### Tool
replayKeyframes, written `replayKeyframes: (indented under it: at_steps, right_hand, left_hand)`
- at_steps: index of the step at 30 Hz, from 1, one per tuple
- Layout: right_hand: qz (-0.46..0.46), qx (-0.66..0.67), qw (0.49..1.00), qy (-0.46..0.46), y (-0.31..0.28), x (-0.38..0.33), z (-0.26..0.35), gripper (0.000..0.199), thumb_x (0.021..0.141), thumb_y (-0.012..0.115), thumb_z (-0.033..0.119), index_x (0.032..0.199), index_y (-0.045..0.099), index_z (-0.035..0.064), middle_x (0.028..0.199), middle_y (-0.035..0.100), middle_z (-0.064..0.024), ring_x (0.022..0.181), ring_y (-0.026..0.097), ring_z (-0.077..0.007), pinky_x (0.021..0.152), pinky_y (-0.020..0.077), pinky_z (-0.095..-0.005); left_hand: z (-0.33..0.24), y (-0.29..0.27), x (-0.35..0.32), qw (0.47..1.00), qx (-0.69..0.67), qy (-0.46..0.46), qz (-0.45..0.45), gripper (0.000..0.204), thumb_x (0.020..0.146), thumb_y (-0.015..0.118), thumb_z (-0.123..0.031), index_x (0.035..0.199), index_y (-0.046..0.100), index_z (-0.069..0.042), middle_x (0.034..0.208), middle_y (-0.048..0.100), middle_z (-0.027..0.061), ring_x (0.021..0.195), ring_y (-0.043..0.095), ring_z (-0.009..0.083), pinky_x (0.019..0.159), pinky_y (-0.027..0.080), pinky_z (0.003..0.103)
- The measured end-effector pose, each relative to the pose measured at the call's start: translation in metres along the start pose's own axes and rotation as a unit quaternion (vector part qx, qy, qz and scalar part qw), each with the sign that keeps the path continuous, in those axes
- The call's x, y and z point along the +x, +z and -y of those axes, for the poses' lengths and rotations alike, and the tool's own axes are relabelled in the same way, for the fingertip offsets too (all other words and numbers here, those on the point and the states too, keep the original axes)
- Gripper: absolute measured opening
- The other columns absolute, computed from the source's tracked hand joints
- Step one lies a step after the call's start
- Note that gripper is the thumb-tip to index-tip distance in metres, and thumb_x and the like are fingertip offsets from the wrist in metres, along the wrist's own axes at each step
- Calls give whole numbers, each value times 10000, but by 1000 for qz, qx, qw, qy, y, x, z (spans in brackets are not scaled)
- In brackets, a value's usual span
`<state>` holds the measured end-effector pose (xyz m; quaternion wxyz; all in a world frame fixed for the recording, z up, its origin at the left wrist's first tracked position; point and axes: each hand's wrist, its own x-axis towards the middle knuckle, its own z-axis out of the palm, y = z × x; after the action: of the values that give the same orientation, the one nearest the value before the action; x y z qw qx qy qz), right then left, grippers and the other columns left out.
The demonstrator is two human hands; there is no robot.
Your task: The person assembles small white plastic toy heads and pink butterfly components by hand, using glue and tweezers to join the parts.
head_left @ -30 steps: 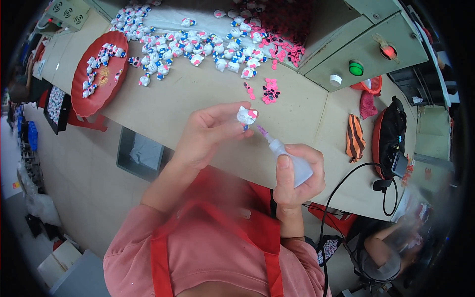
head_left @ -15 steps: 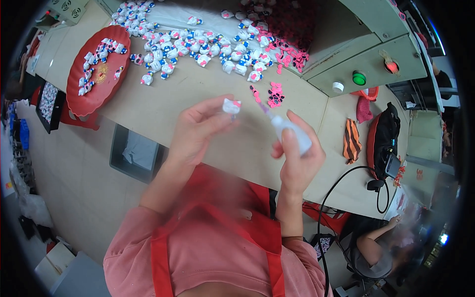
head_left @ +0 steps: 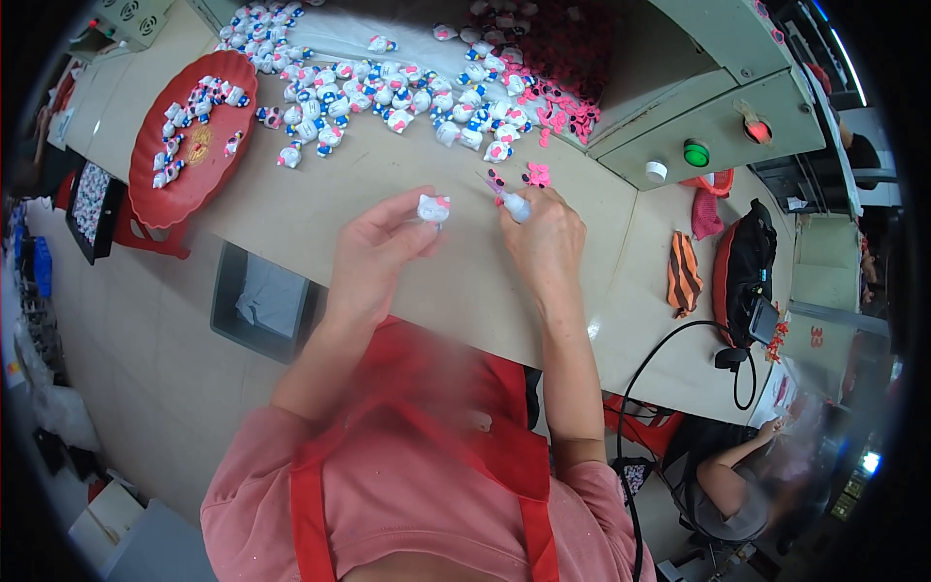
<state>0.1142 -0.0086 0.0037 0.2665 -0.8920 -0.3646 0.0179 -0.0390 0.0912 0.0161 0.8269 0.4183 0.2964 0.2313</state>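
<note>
My left hand [head_left: 378, 254] pinches a small white cat-head figurine [head_left: 433, 208] with a pink bow, held up above the table between thumb and fingers. My right hand [head_left: 549, 241] is wrapped round a white squeeze bottle [head_left: 517, 208], mostly hidden by the fingers. Its thin nozzle points away from me, at a short row of small pink and black pieces [head_left: 497, 180] on the table. Whether the tip touches them I cannot tell. More loose pink pieces [head_left: 537, 175] lie just right of the nozzle.
A heap of white and blue figurines [head_left: 388, 92] spreads across the far side, beside many pink pieces [head_left: 572, 109]. At left is a red scalloped plate [head_left: 145, 184] with several figurines. A grey-green housing [head_left: 669, 145] with knobs borders the right. A grey bin [head_left: 228, 310] stands below the table edge.
My right hand has turned over and moved away from me, bringing the bottle's nozzle to the small pink and black pieces. My left hand has shifted slightly left with the figurine.
</note>
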Motion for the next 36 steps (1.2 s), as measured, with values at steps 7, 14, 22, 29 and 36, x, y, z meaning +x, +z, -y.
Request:
replayKeyframes:
  at_steps: [7, 14, 22, 29, 36]
  right_hand:
    - [62, 6, 998, 26, -1, 3, 12, 205, 692, 687, 167, 826, 657, 15, 706, 633, -154, 641, 615, -311, 650, 484, -388]
    - [36, 191, 979, 67, -34, -16, 5, 145, 726, 679, 98, 831, 652, 2, 649, 618, -84, 574, 574, -133, 551, 463, -272]
    - [137, 418, 890, 118, -51, -27, 39, 105, 730, 688, 22, 793, 620, -28, 693, 596, -32, 584, 506, -62, 505, 393, -195]
    - [109, 381, 909, 130, -50, -30, 44, 138, 725, 709, 44, 789, 609, -27, 686, 596, -23, 596, 512, -58, 527, 405, -192]
    - [104, 443, 877, 153, -50, -35, 38, 142, 711, 705, 50, 836, 647, 15, 765, 646, -41, 711, 599, -84, 644, 480, -229]
  left_hand:
    - [6, 10, -2, 1000, 14, 8, -13, 368, 796, 582, 5, 1155, 515, 51, 1021, 601, 98, 856, 578, 145, 744, 479, 270]
    - [15, 12, -4, 997, 37, 61, 6, 385, 791, 583, 41, 1169, 510, 41, 1013, 609, 101, 866, 596, 142, 779, 486, 253]
    - [11, 17, -10, 994, 52, 81, 54, 348, 801, 588, 30, 1144, 532, 42, 1015, 609, 94, 910, 580, 122, 797, 468, 242]
    - [8, 11, -10, 992, 58, 91, 71, 293, 803, 582, 26, 1096, 568, 37, 1021, 608, 92, 908, 573, 119, 803, 465, 250]
    - [13, 28, -14, 988, 48, 126, 73, 243, 840, 497, 26, 1079, 539, 30, 1074, 581, 103, 973, 554, 152, 840, 443, 266]
